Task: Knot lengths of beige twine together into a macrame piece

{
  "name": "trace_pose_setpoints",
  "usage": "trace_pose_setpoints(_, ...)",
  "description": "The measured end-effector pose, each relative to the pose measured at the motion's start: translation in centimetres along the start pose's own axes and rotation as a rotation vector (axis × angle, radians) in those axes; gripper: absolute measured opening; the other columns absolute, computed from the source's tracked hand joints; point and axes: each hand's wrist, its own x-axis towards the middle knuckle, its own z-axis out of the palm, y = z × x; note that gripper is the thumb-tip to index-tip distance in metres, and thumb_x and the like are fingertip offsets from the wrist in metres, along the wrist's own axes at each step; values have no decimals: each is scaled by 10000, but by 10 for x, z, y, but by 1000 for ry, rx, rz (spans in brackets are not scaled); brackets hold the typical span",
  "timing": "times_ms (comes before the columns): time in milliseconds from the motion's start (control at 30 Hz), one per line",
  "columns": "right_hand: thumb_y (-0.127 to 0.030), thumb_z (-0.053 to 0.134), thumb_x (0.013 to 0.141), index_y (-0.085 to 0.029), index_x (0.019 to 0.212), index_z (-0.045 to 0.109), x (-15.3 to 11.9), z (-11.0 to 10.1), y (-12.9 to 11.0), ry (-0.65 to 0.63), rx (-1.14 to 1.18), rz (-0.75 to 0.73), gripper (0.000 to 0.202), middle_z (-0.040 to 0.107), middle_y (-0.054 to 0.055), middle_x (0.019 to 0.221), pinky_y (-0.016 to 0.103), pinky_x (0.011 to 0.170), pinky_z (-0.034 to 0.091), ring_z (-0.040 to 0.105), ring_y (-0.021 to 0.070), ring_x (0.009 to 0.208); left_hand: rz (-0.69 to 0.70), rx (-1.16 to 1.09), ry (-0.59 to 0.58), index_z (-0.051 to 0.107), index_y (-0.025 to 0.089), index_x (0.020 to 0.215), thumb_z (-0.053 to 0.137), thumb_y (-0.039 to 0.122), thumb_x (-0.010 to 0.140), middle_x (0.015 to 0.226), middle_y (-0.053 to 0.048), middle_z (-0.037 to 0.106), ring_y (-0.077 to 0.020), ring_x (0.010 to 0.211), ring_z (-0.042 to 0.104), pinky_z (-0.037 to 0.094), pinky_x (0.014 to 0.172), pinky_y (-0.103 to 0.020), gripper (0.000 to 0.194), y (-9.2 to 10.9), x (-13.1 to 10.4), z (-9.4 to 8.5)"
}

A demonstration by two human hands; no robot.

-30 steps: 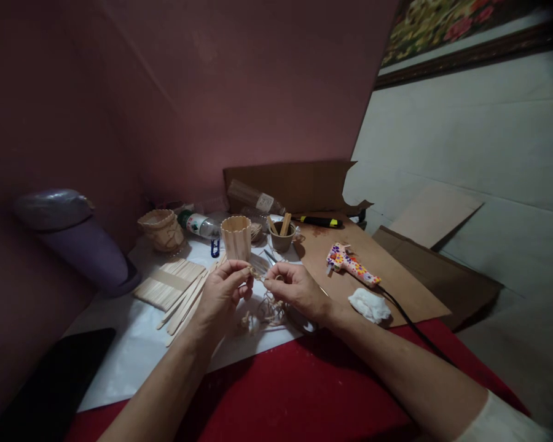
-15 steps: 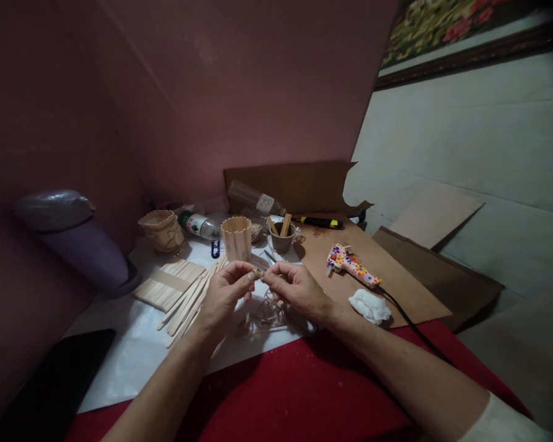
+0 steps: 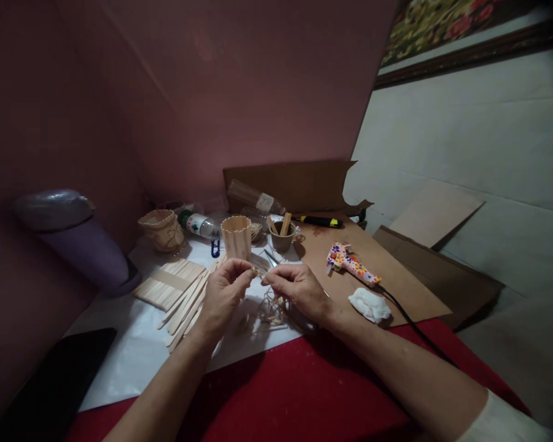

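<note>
My left hand [image 3: 228, 288] and my right hand [image 3: 299, 288] face each other over the white sheet, thumbs and forefingers pinched. Both hold a short bit of thin tan twine [image 3: 258, 271] stretched between the fingertips; its exact shape is too small to make out. Under the right hand lies a loose tangle of twine [image 3: 271, 312]. Just beyond the hands stands a cup made of craft sticks [image 3: 236, 238], upright with a scalloped rim. Loose craft sticks [image 3: 184, 316] lie beside my left hand, next to a banded bundle of craft sticks [image 3: 166, 285].
A flower-patterned glue gun [image 3: 350, 264] and a crumpled white cloth [image 3: 370, 305] lie at right. Behind stand a small pot with sticks [image 3: 282, 239], a cutter knife [image 3: 321, 221], plastic bottles [image 3: 203, 226] and a decorated pot [image 3: 162, 231]. A dark flat object [image 3: 59, 374] is at left.
My fingertips have drawn slightly apart, showing a little more of the twine between them. The things on the table have stayed in place.
</note>
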Motion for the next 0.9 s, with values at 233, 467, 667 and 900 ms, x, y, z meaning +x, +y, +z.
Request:
trace_pose_setpoints(233,-361,567,820,-138,709,650,0,0,-1,-2,-75,12,262,502,-22,554,230,517,330,441,90,529,-28,-78,-16,606,143,713,681,265,707,601,17,552,-74,501,438,329,478,-209,142,-1,0,-2)
trace_pose_setpoints(467,-377,597,794,-144,721,595,1,4,-3,-10,-52,42,244,500,-30,591,224,506,317,413,80,528,-112,-267,-88,619,138,700,715,234,670,625,7,567,-70,519,466,356,505,-207,139,-1,-1,-2)
trace_pose_setpoints(667,-385,612,776,-148,712,558,-1,5,-5,-28,12,60,251,490,-36,593,222,501,317,414,76,522,-38,-189,-56,648,140,701,725,211,651,612,15,570,-69,503,466,357,506,-209,116,-6,0,-2)
trace_pose_setpoints(900,-350,621,765,-149,703,549,-1,4,-3,-13,0,57,223,489,-34,594,217,492,309,402,76,524,29,-129,40,649,146,671,714,162,630,601,20,576,-77,534,475,374,547,-214,78,-2,-1,-1)
